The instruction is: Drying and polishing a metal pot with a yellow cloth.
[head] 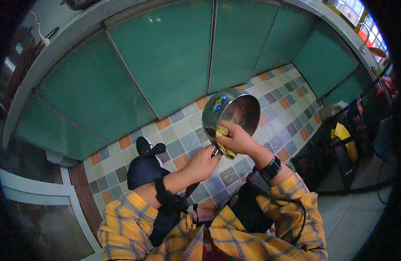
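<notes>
A metal saucepan (241,112) is held tilted in front of me, its open mouth turned to the right. My left hand (202,164) grips its dark handle (216,151) close to the pan. A coloured sticker (219,103) shows on the pan's outer wall. In my right hand (238,138) is a crumpled yellow cloth (228,153), pressed against the pan near the handle and rim. The fingertips of that hand are partly hidden behind the cloth and pan edge.
Green cabinet doors (164,55) stand ahead under a grey countertop (66,36). Below me is a floor of multicoloured tiles (184,143). Dark bags or cloths with a yellow item (344,140) are at the right. A white-framed door (40,192) stands at the left.
</notes>
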Demonstrator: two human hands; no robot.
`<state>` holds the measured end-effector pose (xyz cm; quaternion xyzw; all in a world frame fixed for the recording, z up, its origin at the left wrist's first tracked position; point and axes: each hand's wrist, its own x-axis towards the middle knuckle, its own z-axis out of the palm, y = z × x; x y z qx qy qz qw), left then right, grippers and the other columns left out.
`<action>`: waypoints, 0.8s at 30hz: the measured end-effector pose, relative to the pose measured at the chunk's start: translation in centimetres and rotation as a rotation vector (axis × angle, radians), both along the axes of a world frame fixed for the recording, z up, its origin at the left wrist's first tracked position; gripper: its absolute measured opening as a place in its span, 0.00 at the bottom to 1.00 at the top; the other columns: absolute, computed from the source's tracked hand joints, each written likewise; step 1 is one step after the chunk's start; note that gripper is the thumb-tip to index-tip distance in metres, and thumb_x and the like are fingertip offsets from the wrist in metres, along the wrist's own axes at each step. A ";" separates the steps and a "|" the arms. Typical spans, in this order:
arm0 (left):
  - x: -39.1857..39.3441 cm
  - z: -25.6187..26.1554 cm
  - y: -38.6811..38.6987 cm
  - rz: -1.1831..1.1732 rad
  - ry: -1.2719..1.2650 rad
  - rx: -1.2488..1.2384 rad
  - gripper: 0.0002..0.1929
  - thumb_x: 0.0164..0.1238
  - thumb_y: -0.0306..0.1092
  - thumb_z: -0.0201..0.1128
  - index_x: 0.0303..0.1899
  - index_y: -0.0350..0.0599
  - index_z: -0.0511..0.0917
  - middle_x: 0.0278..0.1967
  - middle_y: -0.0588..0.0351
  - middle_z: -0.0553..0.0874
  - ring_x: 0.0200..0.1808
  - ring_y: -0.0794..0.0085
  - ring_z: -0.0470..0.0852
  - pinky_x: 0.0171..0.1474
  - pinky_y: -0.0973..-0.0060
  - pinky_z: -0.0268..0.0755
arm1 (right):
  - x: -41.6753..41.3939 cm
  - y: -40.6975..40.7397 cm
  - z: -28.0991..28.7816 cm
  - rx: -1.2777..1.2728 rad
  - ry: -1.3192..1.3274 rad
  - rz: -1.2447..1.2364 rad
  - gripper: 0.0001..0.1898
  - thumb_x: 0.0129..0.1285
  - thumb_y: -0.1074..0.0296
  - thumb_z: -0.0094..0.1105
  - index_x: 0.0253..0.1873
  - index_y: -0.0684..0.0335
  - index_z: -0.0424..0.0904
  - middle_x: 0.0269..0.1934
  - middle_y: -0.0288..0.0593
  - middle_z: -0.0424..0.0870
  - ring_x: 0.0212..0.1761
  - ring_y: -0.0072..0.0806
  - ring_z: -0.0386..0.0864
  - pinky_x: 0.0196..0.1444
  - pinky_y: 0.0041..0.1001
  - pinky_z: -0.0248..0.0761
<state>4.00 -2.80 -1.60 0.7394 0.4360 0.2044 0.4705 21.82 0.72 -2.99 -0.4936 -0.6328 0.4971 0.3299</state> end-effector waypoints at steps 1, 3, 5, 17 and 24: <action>-0.1 0.0 0.2 -0.010 0.020 -0.102 0.11 0.69 0.36 0.53 0.44 0.38 0.71 0.30 0.41 0.79 0.31 0.52 0.77 0.32 0.60 0.68 | 0.3 0.1 -0.6 0.192 -0.267 0.040 0.20 0.56 0.66 0.57 0.55 0.62 0.74 0.40 0.48 0.80 0.42 0.37 0.80 0.43 0.32 0.74; -0.3 -0.4 0.1 -0.019 0.039 -0.201 0.10 0.71 0.37 0.53 0.44 0.41 0.70 0.26 0.52 0.78 0.19 0.67 0.78 0.20 0.69 0.68 | 0.5 0.2 -0.9 0.384 -0.718 0.067 0.20 0.52 0.65 0.60 0.52 0.55 0.78 0.44 0.52 0.79 0.45 0.47 0.79 0.44 0.39 0.75; -0.3 -1.6 0.1 -0.021 -0.088 -0.334 0.08 0.72 0.37 0.52 0.44 0.43 0.71 0.23 0.62 0.71 0.13 0.81 0.68 0.13 0.78 0.60 | 1.2 0.4 -1.6 0.467 -0.860 -0.023 0.17 0.51 0.65 0.61 0.48 0.55 0.79 0.41 0.51 0.79 0.43 0.45 0.79 0.42 0.39 0.75; 0.2 -1.5 -0.2 -0.084 0.010 -0.047 0.11 0.70 0.37 0.54 0.43 0.39 0.69 0.22 0.52 0.76 0.16 0.73 0.74 0.19 0.69 0.67 | -0.1 0.5 0.7 -0.071 -0.381 -0.075 0.19 0.48 0.67 0.63 0.47 0.65 0.78 0.43 0.51 0.83 0.47 0.44 0.80 0.47 0.38 0.74; 0.6 -2.2 1.2 -0.012 -0.073 0.487 0.15 0.69 0.38 0.55 0.50 0.39 0.68 0.22 0.51 0.76 0.19 0.73 0.76 0.21 0.71 0.67 | 3.1 3.5 2.9 -0.253 1.285 -0.173 0.13 0.64 0.62 0.53 0.46 0.66 0.76 0.41 0.47 0.82 0.42 0.38 0.81 0.50 0.37 0.74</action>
